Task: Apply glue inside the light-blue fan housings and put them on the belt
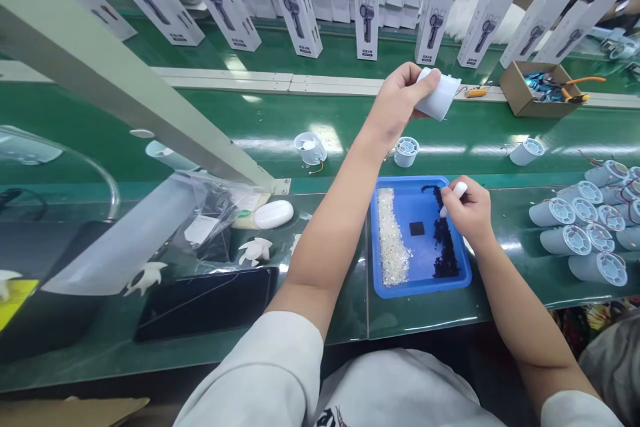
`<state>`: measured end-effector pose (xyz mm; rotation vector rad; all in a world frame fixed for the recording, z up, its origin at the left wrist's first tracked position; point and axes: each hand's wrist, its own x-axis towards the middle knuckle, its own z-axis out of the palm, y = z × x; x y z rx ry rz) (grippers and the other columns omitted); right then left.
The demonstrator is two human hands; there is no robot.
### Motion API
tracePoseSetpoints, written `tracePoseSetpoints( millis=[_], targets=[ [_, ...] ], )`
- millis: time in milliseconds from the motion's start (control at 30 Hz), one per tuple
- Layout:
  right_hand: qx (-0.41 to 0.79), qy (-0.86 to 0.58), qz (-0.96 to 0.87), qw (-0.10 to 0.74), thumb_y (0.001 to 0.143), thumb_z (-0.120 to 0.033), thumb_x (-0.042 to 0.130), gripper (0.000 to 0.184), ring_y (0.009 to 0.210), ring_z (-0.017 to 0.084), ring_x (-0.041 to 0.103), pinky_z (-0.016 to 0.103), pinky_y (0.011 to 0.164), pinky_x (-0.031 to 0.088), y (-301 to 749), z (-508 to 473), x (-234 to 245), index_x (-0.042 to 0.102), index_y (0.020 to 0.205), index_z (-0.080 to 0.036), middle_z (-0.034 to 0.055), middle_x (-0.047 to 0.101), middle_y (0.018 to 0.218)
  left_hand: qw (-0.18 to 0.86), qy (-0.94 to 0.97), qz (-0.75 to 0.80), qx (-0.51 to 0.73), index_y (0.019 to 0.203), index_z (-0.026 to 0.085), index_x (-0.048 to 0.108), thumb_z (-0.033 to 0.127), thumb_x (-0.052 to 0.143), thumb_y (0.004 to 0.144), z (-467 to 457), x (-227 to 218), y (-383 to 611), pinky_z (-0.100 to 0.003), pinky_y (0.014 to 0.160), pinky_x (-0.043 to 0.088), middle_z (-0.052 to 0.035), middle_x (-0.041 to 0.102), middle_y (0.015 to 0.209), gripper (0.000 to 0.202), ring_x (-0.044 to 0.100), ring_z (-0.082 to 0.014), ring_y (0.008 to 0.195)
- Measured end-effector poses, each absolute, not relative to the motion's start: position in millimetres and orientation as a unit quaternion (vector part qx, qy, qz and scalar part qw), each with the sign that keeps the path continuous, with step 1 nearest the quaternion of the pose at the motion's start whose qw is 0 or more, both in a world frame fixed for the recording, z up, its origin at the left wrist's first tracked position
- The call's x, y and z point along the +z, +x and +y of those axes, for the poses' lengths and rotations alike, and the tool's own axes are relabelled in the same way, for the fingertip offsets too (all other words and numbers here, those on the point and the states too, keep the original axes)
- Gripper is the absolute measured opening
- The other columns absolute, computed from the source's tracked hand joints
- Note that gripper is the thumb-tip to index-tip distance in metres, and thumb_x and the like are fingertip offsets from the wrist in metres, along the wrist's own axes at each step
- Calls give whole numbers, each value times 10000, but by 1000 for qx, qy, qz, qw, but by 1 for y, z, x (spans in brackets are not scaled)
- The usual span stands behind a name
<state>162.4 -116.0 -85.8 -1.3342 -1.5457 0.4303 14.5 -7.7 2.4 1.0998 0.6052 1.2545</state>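
My left hand (pixel 400 100) is closed around a pale blue plastic cylinder (pixel 438 97), held tilted above the green conveyor. Over the right side of a blue tray (pixel 418 288), my right hand (pixel 469 210) grips a white pen-like tool (pixel 461 189), its tip down by a strip of small black pieces (pixel 445 247). Small clear-white pieces (pixel 393 243) lie along the tray's left side, and a dark square (pixel 417 229) sits in its middle. Behind the tray, a similar cylinder (pixel 406 151) with a spoked end stands on the conveyor.
More cylinders (pixel 575 240) cluster at the right. Upright printed boxes (pixel 367 13) line the far side. A cardboard box (pixel 525 97) holds blue parts and orange-handled pliers. To the left are a slanted metal post (pixel 200 127), white fan blades (pixel 255 251) and a black tablet-like panel (pixel 205 303).
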Motion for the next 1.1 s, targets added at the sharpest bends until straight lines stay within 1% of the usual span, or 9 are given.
tracePoseSetpoints(
  millis=[233,367,600,867,1000,1100],
  targets=[
    [192,-561,-650,476,774,-253,574,234,489,118,436,285,533,350,159,-115,-87,449,578,-226,-46,487,498,642,465,271,547,647,171,361,150,547,929,-8,4,12,-193,605,437,44,402,670,338,424,-43,623],
    [181,-555,-653,483,790,-254,582,229,507,124,459,292,553,373,159,-116,-86,467,594,-226,-41,513,516,649,475,257,535,657,174,377,159,554,928,-7,2,12,-199,597,451,41,404,674,324,425,-51,635],
    [168,-550,-643,505,803,-258,591,229,519,134,466,302,553,384,159,-117,-87,478,605,-234,-33,530,523,650,471,248,542,628,188,405,180,576,913,-6,0,11,-249,615,441,21,421,662,332,422,-84,658],
    [167,-536,-664,494,807,-256,574,229,520,125,448,291,544,370,155,-116,-88,467,606,-230,-34,521,540,644,480,255,539,630,186,402,186,581,911,-7,0,11,-242,611,444,13,414,695,333,431,-80,664],
    [141,-505,-695,492,801,-233,568,220,519,118,425,284,527,347,153,-116,-89,464,607,-230,-36,493,558,639,484,263,536,637,184,383,172,576,914,-8,2,11,-231,594,448,12,401,706,338,418,-72,665],
    [143,-493,-715,475,808,-241,560,223,526,123,433,289,534,358,151,-115,-89,459,610,-232,-31,488,568,633,494,264,535,641,183,356,181,572,919,-7,2,11,-213,585,438,14,388,702,352,419,-63,656]
  ],
)
